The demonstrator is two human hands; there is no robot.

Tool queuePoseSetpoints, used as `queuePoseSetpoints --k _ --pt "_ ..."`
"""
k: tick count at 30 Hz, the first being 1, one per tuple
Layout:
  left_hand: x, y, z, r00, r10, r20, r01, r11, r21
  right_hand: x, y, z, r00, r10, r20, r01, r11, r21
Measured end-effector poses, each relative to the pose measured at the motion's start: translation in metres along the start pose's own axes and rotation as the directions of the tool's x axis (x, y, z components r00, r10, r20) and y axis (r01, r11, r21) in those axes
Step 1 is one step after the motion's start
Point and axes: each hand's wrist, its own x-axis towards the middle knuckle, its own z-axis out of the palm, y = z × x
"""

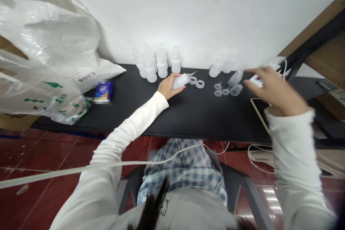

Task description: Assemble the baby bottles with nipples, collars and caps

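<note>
Your left hand [169, 87], fingers wrapped closed, grips a translucent plastic bottle [181, 81] over the black table [205, 118], just beside silicone rings [196, 82]; your right hand [276, 90], fingers narrow, pinches a small white object [256, 81].

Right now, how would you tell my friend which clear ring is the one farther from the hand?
Find the black table against the white wall, with frosted plastic bottles standing in a row. In front of them, the left hand holds a bottle, and two clear rings lie just past its tip. Pick the ring farther from the hand, not the one nearer the bottle's tip.
</note>
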Motion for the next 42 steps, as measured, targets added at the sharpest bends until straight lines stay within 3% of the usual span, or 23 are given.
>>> queuePoseSetpoints --k 4,7,10,13,15,17,20,26,30,33,35,37,39,40,42 --pt "-0.001 -0.001 0.0 0.998 0.061 0.011 -0.062 0.998 0.027 0.01 0.007 0.055 0.981 0.097 0.167 -0.091 0.995 -0.041" --pt "0.0 -0.003 0.0 0.994 0.11 0.017 -0.111 0.993 0.049 0.016 0.021 0.085 0.975 0.136 0.176 -0.125 0.989 -0.075" --pt "0.0 -0.005 0.0 0.988 0.152 0.006 -0.152 0.986 0.067 0.016 0.028 0.079 0.975 0.164 0.149 -0.155 0.986 -0.07" --pt "0.0 -0.006 0.001 0.982 0.187 -0.019 -0.185 0.979 0.082 0.015 0.014 0.048 0.983 0.184 0.02 -0.183 0.983 -0.028" --pt "0.001 -0.006 0.001 0.979 0.201 -0.034 -0.197 0.976 0.096 0.018 -0.007 0.027 0.979 0.113 -0.173 -0.098 0.991 0.091" --pt "0.001 -0.004 0.0 0.98 0.195 -0.041 -0.189 0.975 0.113 0.025 -0.033 0.017 0.964 -0.032 -0.265 0.11 0.951 0.287" --pt "0.001 -0.002 -0.002 0.986 0.161 -0.043 -0.155 0.981 0.12 0.043 -0.069 0.025 0.938 -0.247 -0.245 0.337 0.816 0.469" --pt "0.0 0.001 -0.007 0.99 0.139 -0.002 -0.139 0.99 -0.018 0.065 -0.102 0.061 0.887 -0.392 -0.244 0.446 0.592 0.671" --pt "0.004 -0.002 -0.009 0.991 0.057 0.123 -0.022 0.961 -0.275 0.065 -0.109 0.07 0.881 -0.411 -0.234 0.434 0.504 0.747" --pt "0.01 -0.006 -0.011 0.968 0.007 0.251 0.122 0.861 -0.494 0.063 -0.112 0.074 0.891 -0.393 -0.226 0.393 0.421 0.818" --pt "0.013 -0.008 -0.013 0.92 -0.004 0.392 0.264 0.745 -0.612 0.062 -0.113 0.075 0.894 -0.391 -0.217 0.366 0.358 0.859" --pt "0.014 -0.006 -0.016 0.835 0.002 0.551 0.437 0.607 -0.664 0.06 -0.115 0.076 0.894 -0.395 -0.212 0.354 0.331 0.874" --pt "0.012 -0.001 -0.017 0.756 0.019 0.655 0.56 0.498 -0.661 0.06 -0.12 0.078 0.896 -0.381 -0.228 0.371 0.359 0.856" --pt "0.011 0.003 -0.017 0.736 0.028 0.676 0.589 0.466 -0.66 0.06 -0.123 0.08 0.899 -0.358 -0.251 0.39 0.396 0.831" --pt "0.009 0.01 -0.015 0.739 0.04 0.673 0.589 0.447 -0.674 0.062 -0.13 0.083 0.901 -0.293 -0.32 0.429 0.49 0.759"
